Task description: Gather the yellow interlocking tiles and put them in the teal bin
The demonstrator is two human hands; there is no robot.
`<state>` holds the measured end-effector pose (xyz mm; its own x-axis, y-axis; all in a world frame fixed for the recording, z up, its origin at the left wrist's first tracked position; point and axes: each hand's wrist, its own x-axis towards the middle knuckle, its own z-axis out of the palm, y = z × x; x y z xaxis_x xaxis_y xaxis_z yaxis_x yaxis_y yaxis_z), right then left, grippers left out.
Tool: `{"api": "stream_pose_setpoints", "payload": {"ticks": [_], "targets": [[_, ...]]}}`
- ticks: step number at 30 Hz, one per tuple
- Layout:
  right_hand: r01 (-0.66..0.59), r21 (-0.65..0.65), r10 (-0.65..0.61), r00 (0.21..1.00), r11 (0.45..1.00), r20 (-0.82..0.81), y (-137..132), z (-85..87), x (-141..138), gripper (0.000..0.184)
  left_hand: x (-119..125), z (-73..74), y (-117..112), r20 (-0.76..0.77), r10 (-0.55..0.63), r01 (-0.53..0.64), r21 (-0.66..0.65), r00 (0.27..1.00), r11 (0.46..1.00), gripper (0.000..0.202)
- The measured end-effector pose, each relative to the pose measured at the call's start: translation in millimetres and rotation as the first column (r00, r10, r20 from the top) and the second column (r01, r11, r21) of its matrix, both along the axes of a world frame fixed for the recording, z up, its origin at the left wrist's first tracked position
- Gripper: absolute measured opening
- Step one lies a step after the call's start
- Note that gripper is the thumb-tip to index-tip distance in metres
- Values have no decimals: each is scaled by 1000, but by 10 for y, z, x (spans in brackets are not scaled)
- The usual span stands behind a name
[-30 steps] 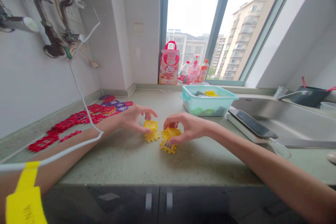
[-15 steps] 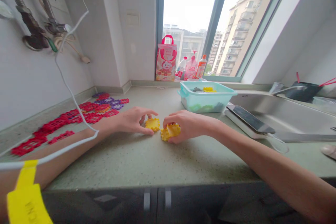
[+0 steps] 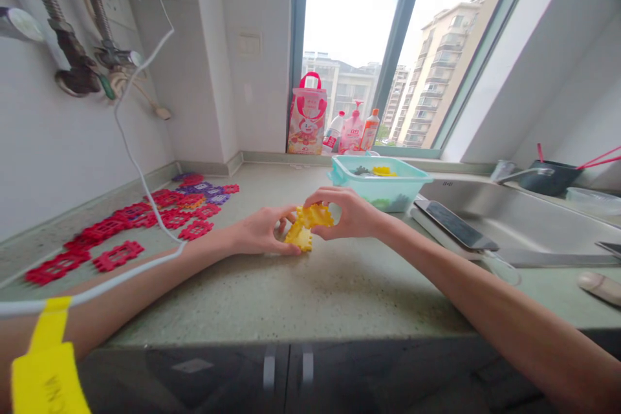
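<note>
You're at the joining step: two yellow toothed tiles (image 3: 305,228) meet edge to edge btwn your hands, just above the table (image 3: 272,291). Left hand (image 3: 264,233) is clamped on the lower tile, fingers curled under it. Right hand (image 3: 347,213) pinches the upper tile from above, w/ thumb and forefinger on its rim. The hands are nearly touching, tiles directly btwn them. Whether the teeth are seated, can't tell. Next move, as I judge it: line up teeth w/ slots, then press firmly w/o letting either tile twist. Red tiles (image 3: 116,233) lie well off to your left; teal tub (image 3: 378,184) sits just behind the right hand.
</note>
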<state>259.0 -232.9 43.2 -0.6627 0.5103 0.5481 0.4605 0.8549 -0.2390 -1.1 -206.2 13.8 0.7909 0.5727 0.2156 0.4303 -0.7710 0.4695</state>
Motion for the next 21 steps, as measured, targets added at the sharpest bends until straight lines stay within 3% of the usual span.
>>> {"api": "stream_pose_setpoints", "payload": {"ticks": [6,16,21], "targets": [[53,55,-47,993,997,-109,-46,11,-69,32,-14,-28,16,18,15,-16,25,1000,1000,69],[46,106,-34,993,993,-113,-131,-73,-235,33,-17,-84,48,11,70,-70,5,998,998,75],[30,59,-26,998,998,-55,-92,-116,-221,34,-28,-87,50,34,38,-37,-7,999,999,95]]}}
